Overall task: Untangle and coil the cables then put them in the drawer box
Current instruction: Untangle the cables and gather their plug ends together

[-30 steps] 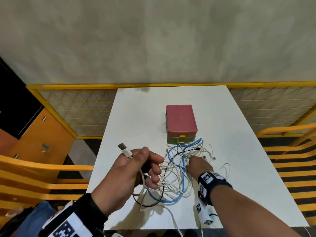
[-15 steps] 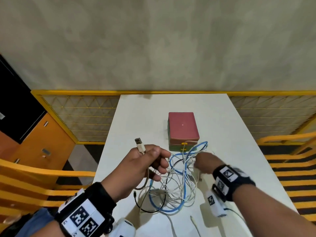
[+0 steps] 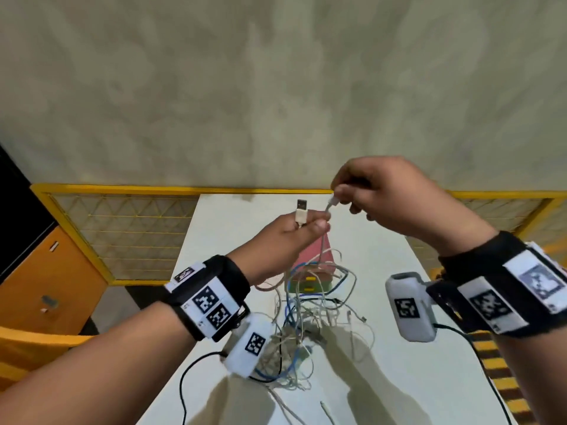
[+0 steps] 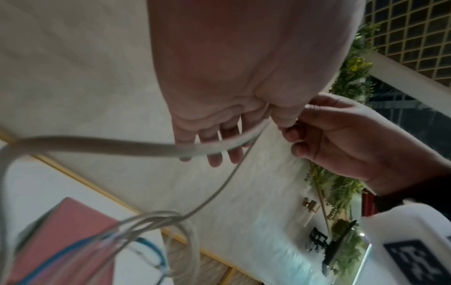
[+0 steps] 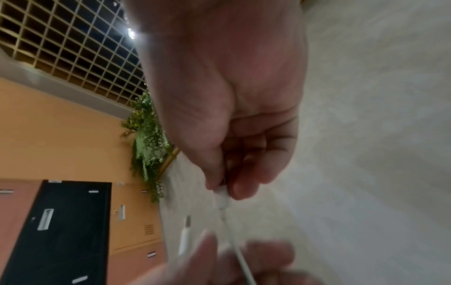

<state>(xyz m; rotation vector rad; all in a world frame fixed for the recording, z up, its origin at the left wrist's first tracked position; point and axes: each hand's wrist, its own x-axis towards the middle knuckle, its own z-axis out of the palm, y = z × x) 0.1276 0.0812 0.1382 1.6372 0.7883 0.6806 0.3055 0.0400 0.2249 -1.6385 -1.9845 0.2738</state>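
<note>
A tangle of white, blue and black cables (image 3: 306, 329) lies on the white table (image 3: 383, 348), with strands rising to both raised hands. My left hand (image 3: 310, 223) grips a white cable just below its USB plug (image 3: 301, 211). My right hand (image 3: 339, 194) pinches the small white connector (image 3: 333, 201) of a thin white cable. The right wrist view shows that connector (image 5: 223, 198) between thumb and finger, with the USB plug (image 5: 185, 237) below. The pink-topped drawer box (image 3: 313, 279) stands behind the tangle, partly hidden by my left hand and seeming closed.
A yellow mesh fence (image 3: 122, 234) runs behind and beside the table. An orange cabinet (image 3: 46, 289) stands at the left and a yellow bench (image 3: 27, 348) at the lower left. A loose white cable end (image 3: 326, 414) lies near the table's front edge.
Both hands have risen well above the table, pulling strands up. My right hand left the tangle and now pinches a small connector end. The left keeps the USB end.
</note>
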